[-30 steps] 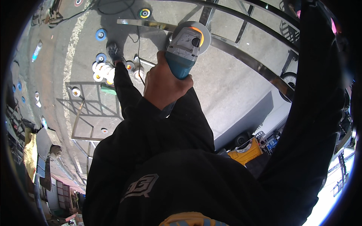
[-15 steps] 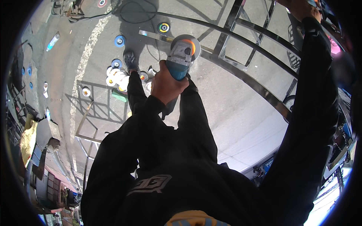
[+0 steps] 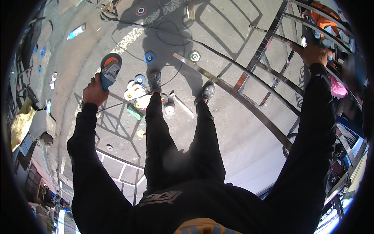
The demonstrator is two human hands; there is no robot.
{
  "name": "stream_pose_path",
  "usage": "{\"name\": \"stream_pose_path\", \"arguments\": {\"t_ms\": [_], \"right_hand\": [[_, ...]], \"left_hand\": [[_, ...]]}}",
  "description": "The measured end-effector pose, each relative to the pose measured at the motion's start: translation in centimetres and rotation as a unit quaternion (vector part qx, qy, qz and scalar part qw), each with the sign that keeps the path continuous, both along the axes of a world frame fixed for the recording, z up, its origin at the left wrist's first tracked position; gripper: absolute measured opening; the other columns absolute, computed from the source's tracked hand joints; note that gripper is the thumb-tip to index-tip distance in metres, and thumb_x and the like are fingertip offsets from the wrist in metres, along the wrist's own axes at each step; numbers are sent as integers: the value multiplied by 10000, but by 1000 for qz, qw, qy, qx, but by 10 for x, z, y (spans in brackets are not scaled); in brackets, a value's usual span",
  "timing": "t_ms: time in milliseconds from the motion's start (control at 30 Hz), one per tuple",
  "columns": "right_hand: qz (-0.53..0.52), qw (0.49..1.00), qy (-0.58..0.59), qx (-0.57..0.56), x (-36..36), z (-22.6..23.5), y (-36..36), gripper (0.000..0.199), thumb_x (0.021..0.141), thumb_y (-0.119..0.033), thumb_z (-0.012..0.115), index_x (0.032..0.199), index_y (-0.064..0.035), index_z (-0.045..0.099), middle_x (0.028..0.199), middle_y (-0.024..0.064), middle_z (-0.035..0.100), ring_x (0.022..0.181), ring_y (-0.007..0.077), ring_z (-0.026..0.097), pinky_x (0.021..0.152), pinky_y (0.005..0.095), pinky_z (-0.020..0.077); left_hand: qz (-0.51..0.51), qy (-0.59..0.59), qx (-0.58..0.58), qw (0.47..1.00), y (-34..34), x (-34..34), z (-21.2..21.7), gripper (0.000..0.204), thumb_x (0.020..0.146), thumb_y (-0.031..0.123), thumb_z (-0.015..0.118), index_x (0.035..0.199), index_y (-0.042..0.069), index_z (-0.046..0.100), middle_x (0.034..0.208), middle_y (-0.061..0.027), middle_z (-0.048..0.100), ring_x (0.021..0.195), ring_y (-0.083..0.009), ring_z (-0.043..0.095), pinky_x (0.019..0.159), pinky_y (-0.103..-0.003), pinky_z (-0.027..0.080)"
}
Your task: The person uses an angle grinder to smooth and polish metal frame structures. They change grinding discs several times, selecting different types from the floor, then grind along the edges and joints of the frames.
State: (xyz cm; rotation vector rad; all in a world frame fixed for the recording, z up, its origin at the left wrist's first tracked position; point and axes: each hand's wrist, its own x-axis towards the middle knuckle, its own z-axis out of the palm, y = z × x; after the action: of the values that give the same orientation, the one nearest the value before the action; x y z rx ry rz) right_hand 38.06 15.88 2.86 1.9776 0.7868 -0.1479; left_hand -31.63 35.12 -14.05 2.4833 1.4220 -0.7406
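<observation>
While the blue angle grinder [image 3: 109,72] is gripped by its body in the closed left hand [image 3: 94,92], out to the left, the right hand [image 3: 313,54] is rested on the steel frame [image 3: 269,39], fingers curled; the grinder is judged heavy, rigid; best held behind the disc.

Round blue-labelled disc [image 3: 149,57] on ground; second, multicoloured label [image 3: 194,56], beside it.

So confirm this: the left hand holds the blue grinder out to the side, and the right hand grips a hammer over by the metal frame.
Not quite. There is no hammer: in the head view the right hand rests bare on a bar of the metal frame. The rest stands: the left hand holds the blue grinder out to the side.
</observation>
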Motion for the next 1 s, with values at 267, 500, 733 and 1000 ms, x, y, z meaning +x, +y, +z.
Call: {"name": "stream_pose_path", "arguments": {"t_ms": [267, 500, 733, 1000], "right_hand": [[68, 996, 22, 52, -23, -8, 27, 876, 815, -871, 499, 962, -57, 788, 936, 186, 760, 928, 348, 750, 807, 449, 594], [112, 993, -1, 22, -42, -29, 67, 838, 829, -852, 509, 875, -58, 775, 839, 136, 761, 836, 319, 765, 699, 439, 606], [89, 996, -12, -16, -75, -60, 131, 837, 814, -860, 526, 1076, -106, 779, 1156, 135, 751, 1069, 303, 728, 922, 399, 565], [149, 983, -51, -93, -118, -128, 229, 873, 842, -852, 494, 1198, -91, 730, 1227, 164, 719, 1169, 329, 685, 952, 466, 554]], "left_hand": [[89, 6, 170, 981, 118, -132, 109, 734, 750, 298, 779, 1361, 99, 423, 1116, -222, 695, 936, -441, 697, 771, -549, 556], [385, -427, 104, 812, 50, -90, 21, 649, 765, 124, 859, 1275, -3, 478, 1081, -77, 650, 942, -176, 637, 863, -323, 522], [490, -517, 96, 696, -54, -32, 6, 607, 719, 82, 859, 1231, 17, 539, 1083, -78, 656, 941, -176, 639, 860, -338, 529], [710, -514, 48, 479, -152, -68, 14, 610, 715, 18, 820, 1252, 30, 532, 1079, -68, 638, 921, -165, 628, 831, -332, 522]]}}
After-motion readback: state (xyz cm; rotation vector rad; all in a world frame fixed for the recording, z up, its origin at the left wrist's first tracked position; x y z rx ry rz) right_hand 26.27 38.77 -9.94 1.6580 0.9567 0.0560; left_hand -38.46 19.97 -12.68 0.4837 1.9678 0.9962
